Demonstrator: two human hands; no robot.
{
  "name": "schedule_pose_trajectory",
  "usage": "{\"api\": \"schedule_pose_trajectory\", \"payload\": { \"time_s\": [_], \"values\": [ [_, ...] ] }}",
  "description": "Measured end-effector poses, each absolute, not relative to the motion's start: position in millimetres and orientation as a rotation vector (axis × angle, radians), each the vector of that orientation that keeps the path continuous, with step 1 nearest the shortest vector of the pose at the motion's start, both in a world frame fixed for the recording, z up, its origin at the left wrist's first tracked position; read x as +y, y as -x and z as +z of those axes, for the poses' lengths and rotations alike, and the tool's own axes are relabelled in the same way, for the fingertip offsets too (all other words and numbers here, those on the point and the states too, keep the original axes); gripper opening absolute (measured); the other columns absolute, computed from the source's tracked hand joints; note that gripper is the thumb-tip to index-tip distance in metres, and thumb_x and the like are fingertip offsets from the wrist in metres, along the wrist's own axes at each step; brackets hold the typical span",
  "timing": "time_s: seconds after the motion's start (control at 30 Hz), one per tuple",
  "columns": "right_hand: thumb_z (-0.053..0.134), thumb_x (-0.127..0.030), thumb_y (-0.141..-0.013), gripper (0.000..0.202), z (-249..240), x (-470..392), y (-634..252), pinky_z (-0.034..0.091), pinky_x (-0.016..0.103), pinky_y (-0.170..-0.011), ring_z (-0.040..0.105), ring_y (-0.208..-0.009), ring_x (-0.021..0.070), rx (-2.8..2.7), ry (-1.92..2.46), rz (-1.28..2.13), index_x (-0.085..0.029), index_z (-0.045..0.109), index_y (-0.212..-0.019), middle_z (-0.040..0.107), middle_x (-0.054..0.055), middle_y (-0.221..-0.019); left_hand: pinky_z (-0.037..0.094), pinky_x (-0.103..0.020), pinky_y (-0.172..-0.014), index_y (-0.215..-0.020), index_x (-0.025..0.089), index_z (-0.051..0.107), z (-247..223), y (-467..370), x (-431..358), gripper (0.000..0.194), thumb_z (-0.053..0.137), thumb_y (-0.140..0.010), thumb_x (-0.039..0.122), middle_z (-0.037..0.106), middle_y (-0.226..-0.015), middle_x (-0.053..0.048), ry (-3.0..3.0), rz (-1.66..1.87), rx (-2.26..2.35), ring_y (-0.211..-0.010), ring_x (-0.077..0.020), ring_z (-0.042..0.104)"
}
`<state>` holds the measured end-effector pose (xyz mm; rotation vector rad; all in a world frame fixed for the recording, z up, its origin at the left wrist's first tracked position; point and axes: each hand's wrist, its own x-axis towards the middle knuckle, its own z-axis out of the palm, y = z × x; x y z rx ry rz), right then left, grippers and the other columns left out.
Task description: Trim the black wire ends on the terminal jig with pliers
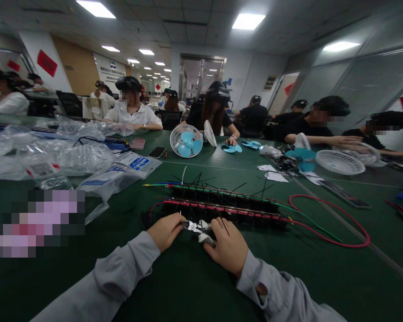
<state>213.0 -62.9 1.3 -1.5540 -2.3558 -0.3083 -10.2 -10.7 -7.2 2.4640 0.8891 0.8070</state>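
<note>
cutters at the near end of the wired strip

cutters (196, 228) sit low at the near edge of the green table (188, 277), their nose pointing left toward the end of the long black strip (221, 210) with its red and green wiring. our right hand (226, 245) is wrapped around the pale handles, fingers closed on them. our left hand (166, 230) is curled at the strip's left end, touching it beside the cutter tips; whether it pinches anything there we cannot tell. thin black tie tails stick up along the strip, and a red cable (336, 223) loops off to the right beside a green one.

risk as we see it: the blades are right next to the left fingertips and the coloured wires, so a slip or a bite too deep could nick a wire or a finger.

further out, clear plastic bags (83, 156) lie to the left, a small blue fan (186, 141) stands mid-table, and other people work along the far side.
</note>
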Motion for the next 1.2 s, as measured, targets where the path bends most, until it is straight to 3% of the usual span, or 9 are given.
{"api": "schedule_pose_trajectory", "payload": {
  "time_s": [0.53,1.2],
  "values": [
    [0.058,-0.037,-0.07,0.026,3.1,-62.6,-211.6,0.034,0.029,-0.066,0.049,-0.074,0.0177,-2.357,1.578,-0.351,-0.018,0.049,-0.085,0.055,0.004,-0.082,0.047,-0.029,-0.075,-0.093,0.015,0.052,-10.1,10.1,-8.7,0.015,0.04,-0.087,0.01,0.057,-0.086,-0.005,-2.464,0.814,0.854,-0.079,-0.0164,0.056],
    [0.058,-0.034,-0.068,0.028,-0.6,-61.7,-213.0,0.036,0.031,-0.07,0.048,-0.078,0.019,-2.33,1.498,-0.347,-0.017,0.049,-0.088,0.053,0.006,-0.085,0.047,-0.029,-0.075,-0.09,0.015,0.053,-9.1,9.8,-8.6,0.013,0.041,-0.088,0.013,0.058,-0.085,-0.005,-2.452,0.819,0.863,-0.079,-0.0165,0.057]
  ]
}}
